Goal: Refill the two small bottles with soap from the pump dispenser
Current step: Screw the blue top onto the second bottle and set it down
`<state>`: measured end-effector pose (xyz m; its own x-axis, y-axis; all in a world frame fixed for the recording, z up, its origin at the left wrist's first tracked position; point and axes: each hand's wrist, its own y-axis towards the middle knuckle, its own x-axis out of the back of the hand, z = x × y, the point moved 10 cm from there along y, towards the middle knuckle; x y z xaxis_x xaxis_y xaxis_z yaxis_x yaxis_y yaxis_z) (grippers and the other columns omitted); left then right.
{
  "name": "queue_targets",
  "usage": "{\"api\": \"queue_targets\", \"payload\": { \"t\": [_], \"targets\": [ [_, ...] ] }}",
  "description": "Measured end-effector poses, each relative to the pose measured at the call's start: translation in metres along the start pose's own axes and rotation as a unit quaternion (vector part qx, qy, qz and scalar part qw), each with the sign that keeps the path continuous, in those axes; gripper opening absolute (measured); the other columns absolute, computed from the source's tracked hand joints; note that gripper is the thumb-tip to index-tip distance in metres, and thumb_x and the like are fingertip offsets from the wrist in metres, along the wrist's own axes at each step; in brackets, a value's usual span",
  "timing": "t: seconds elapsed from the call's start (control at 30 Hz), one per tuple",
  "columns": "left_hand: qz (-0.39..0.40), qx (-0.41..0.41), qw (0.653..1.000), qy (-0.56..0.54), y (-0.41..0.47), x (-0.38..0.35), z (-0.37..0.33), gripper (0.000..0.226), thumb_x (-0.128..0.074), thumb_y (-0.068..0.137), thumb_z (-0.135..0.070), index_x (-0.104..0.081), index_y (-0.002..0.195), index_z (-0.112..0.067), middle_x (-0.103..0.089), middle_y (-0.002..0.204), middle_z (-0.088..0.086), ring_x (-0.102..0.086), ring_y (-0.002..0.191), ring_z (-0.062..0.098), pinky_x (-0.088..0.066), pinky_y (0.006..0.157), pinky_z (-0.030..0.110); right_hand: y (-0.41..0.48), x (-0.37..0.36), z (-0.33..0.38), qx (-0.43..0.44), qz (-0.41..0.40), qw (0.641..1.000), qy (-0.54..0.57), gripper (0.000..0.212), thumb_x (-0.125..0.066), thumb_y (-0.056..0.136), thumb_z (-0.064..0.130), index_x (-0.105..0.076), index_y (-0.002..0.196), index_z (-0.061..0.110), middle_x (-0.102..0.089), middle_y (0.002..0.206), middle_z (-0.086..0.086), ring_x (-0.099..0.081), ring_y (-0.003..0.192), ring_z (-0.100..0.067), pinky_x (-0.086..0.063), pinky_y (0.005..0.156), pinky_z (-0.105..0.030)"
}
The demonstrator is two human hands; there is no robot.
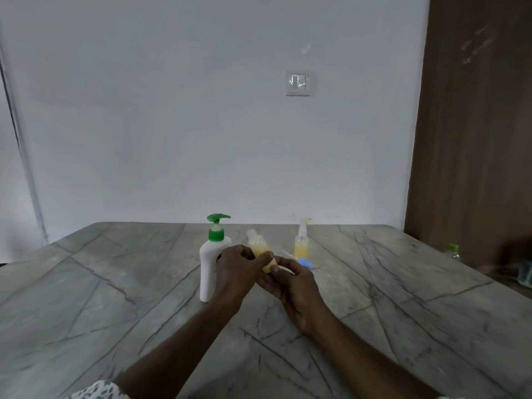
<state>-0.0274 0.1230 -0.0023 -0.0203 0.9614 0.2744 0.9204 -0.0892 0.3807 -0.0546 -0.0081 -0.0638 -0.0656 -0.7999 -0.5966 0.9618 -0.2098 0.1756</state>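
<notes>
Above tabletop [109, 289] centre, open small bottle [258, 245] tilted: left hand [234, 267] grips body, right hand [290, 280] pinches base. Pump dispenser [213, 254] at 9 o'clock. Light, thin-walled, probably soap-slick; hold mid-body, gently.

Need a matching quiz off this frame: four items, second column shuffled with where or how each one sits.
Things
1. pump dispenser
2. small bottle without sprayer
3. spray-top bottle
4. blue piece

States
A. tilted, gripped by left hand and right hand
B. lies on the table just beyond the right hand
C. upright, left of the hands, green pump head
D. upright, right of the hands, yellow liquid inside

Pairs: 1-C, 2-A, 3-D, 4-B
</notes>
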Motion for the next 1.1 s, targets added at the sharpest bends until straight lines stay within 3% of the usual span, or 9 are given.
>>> {"api": "queue_targets", "payload": {
  "t": [0.07,0.1,0.2,0.3,0.4,0.63,0.83,0.97,1.1],
  "targets": [
    [0.006,0.004,1.0,0.012,0.002,0.0,0.006,0.024,-0.079,0.071,-0.033,-0.067,0.077,-0.013,-0.069,0.069,0.002,-0.067,0.066,0.016,-0.057,0.061,0.036,0.002,0.002,0.012,0.012,0.013,0.985,-0.169,0.023,-0.064,0.09,0.004,-0.063,0.113,-0.001,-0.074,0.098,-0.022,-0.073,0.09,-0.034,-0.06,0.081,-0.04],
    [0.006,0.003,1.0,0.024,0.002,0.0,0.008,0.025,-0.079,0.071,-0.033,-0.066,0.079,-0.013,-0.068,0.071,0.002,-0.067,0.068,0.017,-0.058,0.063,0.037,0.007,0.008,0.025,0.041,0.0,0.95,-0.309,0.027,-0.07,0.087,0.011,-0.065,0.113,0.003,-0.075,0.097,-0.016,-0.074,0.087,-0.028,-0.06,0.081,-0.036],
    [0.003,0.009,0.998,0.061,-0.001,-0.001,0.019,0.03,-0.081,0.068,-0.034,-0.062,0.077,-0.012,-0.067,0.071,0.003,-0.066,0.068,0.02,-0.056,0.064,0.038,0.033,0.034,0.076,0.159,-0.103,0.741,-0.644,0.03,-0.076,0.081,0.017,-0.072,0.109,0.01,-0.074,0.101,-0.007,-0.07,0.088,-0.018,-0.05,0.08,-0.021],
    [0.015,0.004,0.994,0.104,-0.004,-0.009,0.026,0.032,-0.082,0.068,-0.034,-0.063,0.077,-0.01,-0.066,0.072,0.002,-0.058,0.062,0.013,-0.048,0.058,0.028,0.063,0.071,0.089,0.15,-0.144,0.664,-0.719,0.035,-0.075,0.08,0.023,-0.07,0.111,0.008,-0.071,0.11,-0.011,-0.066,0.096,-0.025,-0.047,0.081,-0.026],
    [0.029,-0.007,0.991,0.131,-0.006,-0.019,0.029,0.03,-0.08,0.069,-0.034,-0.059,0.074,-0.013,-0.061,0.07,0.0,-0.049,0.059,0.008,-0.038,0.053,0.022,0.08,0.089,0.072,0.12,-0.131,0.641,-0.747,0.038,-0.071,0.083,0.036,-0.069,0.111,0.011,-0.069,0.108,-0.009,-0.064,0.099,-0.026,-0.051,0.079,-0.034],
    [0.031,-0.008,0.986,0.164,-0.003,-0.024,0.041,0.031,-0.079,0.066,-0.037,-0.059,0.077,-0.016,-0.063,0.074,-0.001,-0.051,0.061,0.008,-0.035,0.05,0.02,0.085,0.09,0.057,0.151,-0.135,0.606,-0.769,0.023,-0.061,0.089,0.033,-0.06,0.081,0.011,-0.063,0.079,-0.005,-0.059,0.077,-0.025,-0.038,0.059,-0.032],
    [0.035,-0.011,0.984,0.173,-0.001,-0.026,0.041,0.033,-0.078,0.065,-0.037,-0.058,0.079,-0.015,-0.063,0.078,0.001,-0.05,0.064,0.01,-0.037,0.053,0.022,0.094,0.083,0.05,0.149,-0.103,0.638,-0.748,0.021,-0.066,0.085,0.03,-0.052,0.075,0.018,-0.059,0.074,-0.002,-0.056,0.072,-0.022,-0.036,0.055,-0.029],
    [0.04,-0.009,0.983,0.178,-0.002,-0.027,0.042,0.032,-0.078,0.067,-0.037,-0.056,0.079,-0.019,-0.061,0.078,-0.002,-0.049,0.064,0.007,-0.036,0.052,0.019,0.097,0.074,0.042,0.159,-0.059,0.649,-0.742,0.022,-0.068,0.086,0.026,-0.065,0.107,0.018,-0.067,0.096,-0.003,-0.064,0.09,-0.021,-0.051,0.076,-0.031],
    [0.042,-0.015,0.983,0.178,-0.001,-0.027,0.041,0.032,-0.079,0.066,-0.037,-0.055,0.079,-0.019,-0.061,0.078,-0.002,-0.048,0.063,0.006,-0.035,0.051,0.017,0.095,0.069,0.038,0.169,-0.037,0.673,-0.719,0.007,-0.07,0.083,0.016,-0.072,0.09,0.017,-0.072,0.093,-0.002,-0.067,0.091,-0.019,-0.049,0.077,-0.025]
  ]
}}
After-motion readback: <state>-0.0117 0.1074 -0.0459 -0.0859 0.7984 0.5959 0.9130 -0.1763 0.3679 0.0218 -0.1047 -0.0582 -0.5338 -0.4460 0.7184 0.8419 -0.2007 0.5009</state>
